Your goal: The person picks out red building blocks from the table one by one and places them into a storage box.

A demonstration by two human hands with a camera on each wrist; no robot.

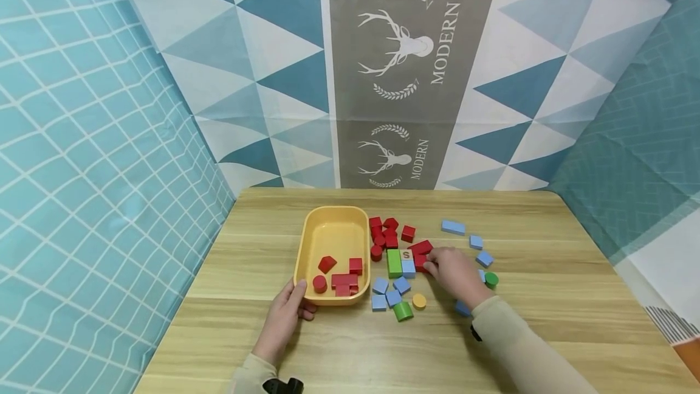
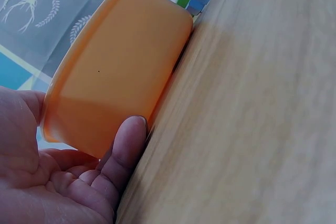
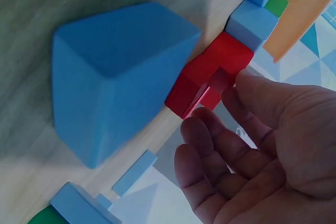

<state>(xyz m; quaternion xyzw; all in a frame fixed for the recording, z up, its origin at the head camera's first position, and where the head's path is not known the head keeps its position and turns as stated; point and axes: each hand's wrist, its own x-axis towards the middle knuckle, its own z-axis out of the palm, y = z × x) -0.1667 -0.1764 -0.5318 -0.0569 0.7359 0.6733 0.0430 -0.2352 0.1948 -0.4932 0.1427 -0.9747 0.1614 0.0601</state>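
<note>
A yellow plastic tray [image 1: 333, 227] stands left of centre on the table with several red blocks in it. At its near left corner my left hand [image 1: 284, 315] grips it, thumb over the rim and fingers against the outer wall [image 2: 121, 61]. My right hand [image 1: 456, 272] reaches over the table from the right, fingertips right at a red block [image 1: 420, 262]. In the right wrist view the thumb and index tips meet the edge of red blocks [image 3: 228, 51], the other fingers loosely bent. A longer red block [image 1: 421, 247] lies just beyond.
Red blocks [image 1: 391, 241] cluster right of the tray. A green block [image 1: 394, 264], a letter block [image 1: 406, 255] and blue blocks [image 1: 394, 297] lie between tray and right hand. More blue blocks [image 1: 453, 227] and a green cylinder [image 1: 491, 279] lie to the right. A patterned cloth hangs behind.
</note>
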